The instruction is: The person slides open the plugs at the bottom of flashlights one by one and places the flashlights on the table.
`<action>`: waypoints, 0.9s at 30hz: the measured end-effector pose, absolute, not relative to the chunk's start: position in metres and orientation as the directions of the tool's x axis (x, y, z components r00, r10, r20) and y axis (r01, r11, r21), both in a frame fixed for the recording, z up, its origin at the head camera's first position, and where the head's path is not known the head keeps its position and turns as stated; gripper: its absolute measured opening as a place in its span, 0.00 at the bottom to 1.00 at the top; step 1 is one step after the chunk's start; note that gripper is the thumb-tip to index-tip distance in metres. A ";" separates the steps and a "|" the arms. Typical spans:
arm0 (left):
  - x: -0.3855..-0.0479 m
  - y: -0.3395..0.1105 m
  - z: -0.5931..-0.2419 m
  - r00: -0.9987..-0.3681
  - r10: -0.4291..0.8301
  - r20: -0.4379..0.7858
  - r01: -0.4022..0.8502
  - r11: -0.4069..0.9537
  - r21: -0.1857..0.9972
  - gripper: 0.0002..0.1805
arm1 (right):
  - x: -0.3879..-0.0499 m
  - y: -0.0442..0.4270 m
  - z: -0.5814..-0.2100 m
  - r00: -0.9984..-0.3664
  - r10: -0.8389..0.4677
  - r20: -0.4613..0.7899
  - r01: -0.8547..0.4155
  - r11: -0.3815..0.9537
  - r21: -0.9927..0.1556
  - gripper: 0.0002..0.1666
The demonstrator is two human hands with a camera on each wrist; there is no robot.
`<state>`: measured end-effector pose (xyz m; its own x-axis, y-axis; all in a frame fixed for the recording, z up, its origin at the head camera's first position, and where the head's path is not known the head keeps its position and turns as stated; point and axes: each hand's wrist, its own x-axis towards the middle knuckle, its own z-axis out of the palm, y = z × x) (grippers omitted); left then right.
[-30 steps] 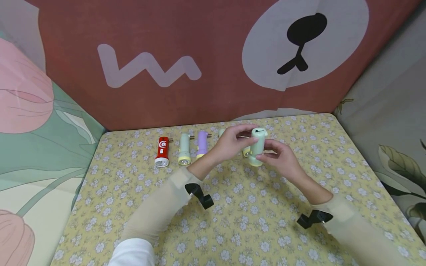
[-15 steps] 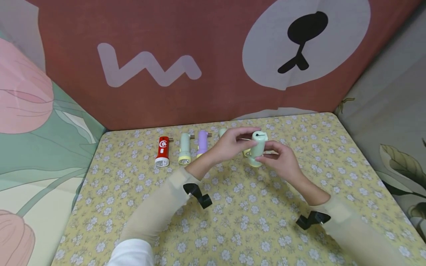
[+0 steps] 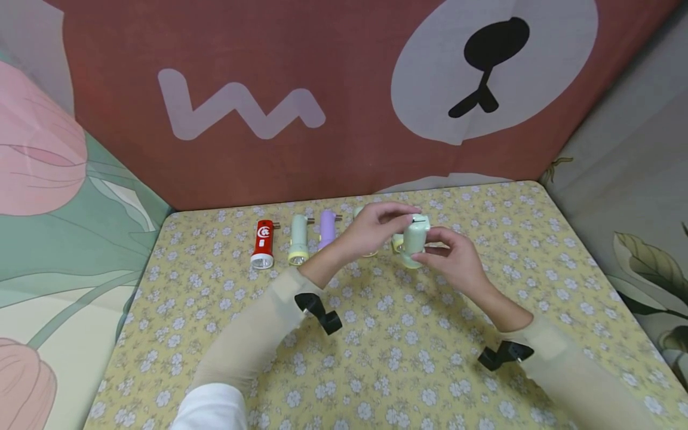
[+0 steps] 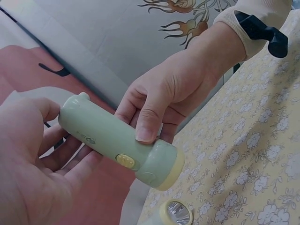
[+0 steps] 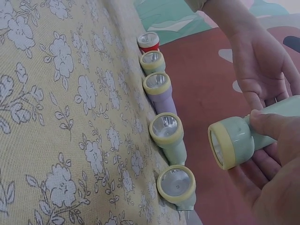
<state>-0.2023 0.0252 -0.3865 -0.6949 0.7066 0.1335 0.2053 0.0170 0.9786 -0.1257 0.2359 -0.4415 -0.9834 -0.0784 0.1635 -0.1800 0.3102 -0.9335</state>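
Observation:
A pale green flashlight [image 3: 415, 239] with a yellow rim is held off the table between both hands. My right hand [image 3: 457, 257] grips it near the lamp head, thumb on the near side in the left wrist view. My left hand [image 3: 374, 228] holds the tail end, its thumb at the dark slot there and other fingers under the body. A yellow switch [image 4: 125, 161] shows on the barrel. Behind the hands lies another green flashlight [image 5: 177, 185] with metal prongs sticking out. A further green one [image 5: 168, 133] is mostly covered by my left hand in the head view.
Along the back of the flowered table [image 3: 344, 352] lie a red flashlight [image 3: 263, 243], a green flashlight [image 3: 298, 239] and a purple flashlight [image 3: 326, 228], partly behind the left forearm. A reddish cloth [image 3: 269, 161] hangs at the table's back edge.
The held flashlight has dropped slightly and its tail has tipped. My left thumb has shifted onto the slot at its end. The other flashlights have not moved.

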 end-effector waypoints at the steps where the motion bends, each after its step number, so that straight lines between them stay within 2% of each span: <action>1: -0.202 0.025 -0.386 -0.696 0.706 0.132 0.205 0.020 0.979 0.18 | -0.126 0.236 -0.441 -0.984 -0.077 0.162 -0.178 0.310 -0.934 0.21; 27: -0.200 0.025 -0.381 -0.717 0.695 0.042 0.141 0.086 0.986 0.17 | -0.125 0.233 -0.443 -0.981 -0.032 0.194 -0.191 0.382 -0.904 0.20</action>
<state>-0.2002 0.0249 -0.3811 -0.7174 0.6954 0.0416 0.1410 0.0865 0.9862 -0.1255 0.2331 -0.4431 -0.9805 -0.0319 0.1939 -0.1912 0.3823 -0.9041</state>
